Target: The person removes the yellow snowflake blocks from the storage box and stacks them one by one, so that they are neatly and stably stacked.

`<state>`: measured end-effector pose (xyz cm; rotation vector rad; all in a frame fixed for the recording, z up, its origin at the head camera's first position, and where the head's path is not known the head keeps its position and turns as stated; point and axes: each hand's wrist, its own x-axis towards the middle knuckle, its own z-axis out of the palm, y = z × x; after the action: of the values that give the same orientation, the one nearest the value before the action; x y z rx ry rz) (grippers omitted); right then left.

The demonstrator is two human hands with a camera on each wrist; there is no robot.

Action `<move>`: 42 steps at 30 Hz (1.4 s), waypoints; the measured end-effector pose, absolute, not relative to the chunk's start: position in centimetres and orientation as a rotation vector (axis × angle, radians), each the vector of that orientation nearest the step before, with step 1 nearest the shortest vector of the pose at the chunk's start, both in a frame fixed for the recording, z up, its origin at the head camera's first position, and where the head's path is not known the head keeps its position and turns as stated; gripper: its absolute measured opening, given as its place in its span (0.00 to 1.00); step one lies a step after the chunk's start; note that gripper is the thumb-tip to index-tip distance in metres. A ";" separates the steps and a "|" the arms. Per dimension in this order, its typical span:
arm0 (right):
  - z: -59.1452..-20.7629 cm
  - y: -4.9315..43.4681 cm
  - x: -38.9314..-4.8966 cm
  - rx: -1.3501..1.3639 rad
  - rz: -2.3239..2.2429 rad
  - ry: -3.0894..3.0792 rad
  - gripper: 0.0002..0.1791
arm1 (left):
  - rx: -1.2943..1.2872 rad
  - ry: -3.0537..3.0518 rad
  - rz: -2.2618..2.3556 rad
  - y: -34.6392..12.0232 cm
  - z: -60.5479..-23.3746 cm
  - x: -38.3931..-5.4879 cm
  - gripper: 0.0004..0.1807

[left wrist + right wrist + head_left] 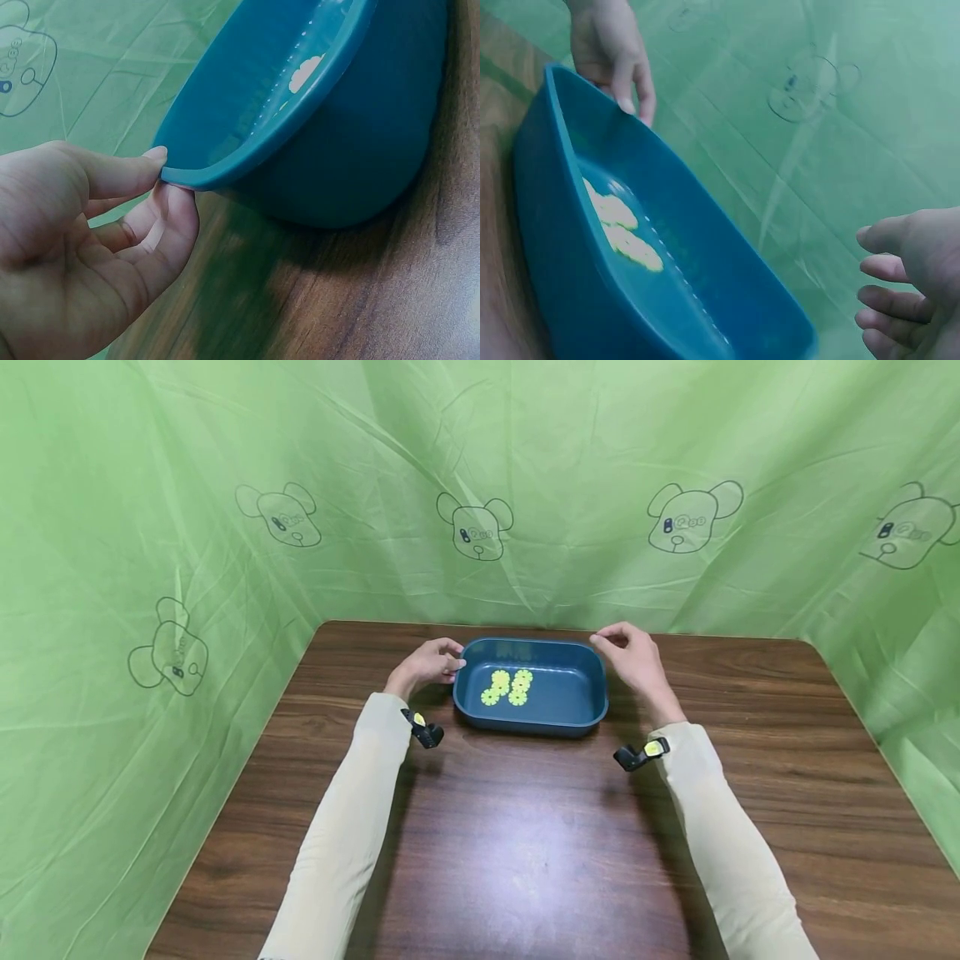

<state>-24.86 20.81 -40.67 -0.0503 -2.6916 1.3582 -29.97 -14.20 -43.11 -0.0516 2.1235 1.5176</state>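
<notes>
A dark blue rectangular plastic basin point(528, 726) with rounded corners stands on the wooden table. My left hand point(431, 662) pinches its left rim between thumb and fingertips; the left wrist view shows the thumb on top and the fingers beneath the lip. Inside, toward the left, are several flat yellow flower-shaped pieces point(521, 685) in two overlapping rows. My right hand point(633, 658) hovers by the far right corner, apart from the rim. In the right wrist view its fingers point(889, 300) are loosely bent and hold nothing.
The dark wooden table point(517, 860) extends in front and to both sides. Behind it and along the sides hangs a green cloth point(570, 568) printed with bear-head outlines, close to the table's back edge. Each wrist wears a black strap with a small camera point(426, 732).
</notes>
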 end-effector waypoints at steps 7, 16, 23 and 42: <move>-41.0 17.9 -24.9 0.071 1.378 -2.686 0.18 | -0.047 2.124 1.511 -14.1 -43.2 -29.9 0.20; -43.1 14.7 -25.1 0.178 1.386 -2.758 0.15 | -0.047 2.113 1.528 -14.0 -43.1 -29.7 0.20; -44.6 12.9 -25.5 0.203 1.367 -2.876 0.14 | -0.050 2.117 1.531 -14.2 -43.0 -29.5 0.20; -46.4 11.2 -27.0 0.243 1.120 -3.185 0.16 | -0.057 2.120 1.524 -14.1 -42.9 -29.3 0.20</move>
<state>-27.04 11.24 -46.35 0.2433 -3.1845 1.1204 -29.30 -14.07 -42.93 -0.0574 2.1198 1.5237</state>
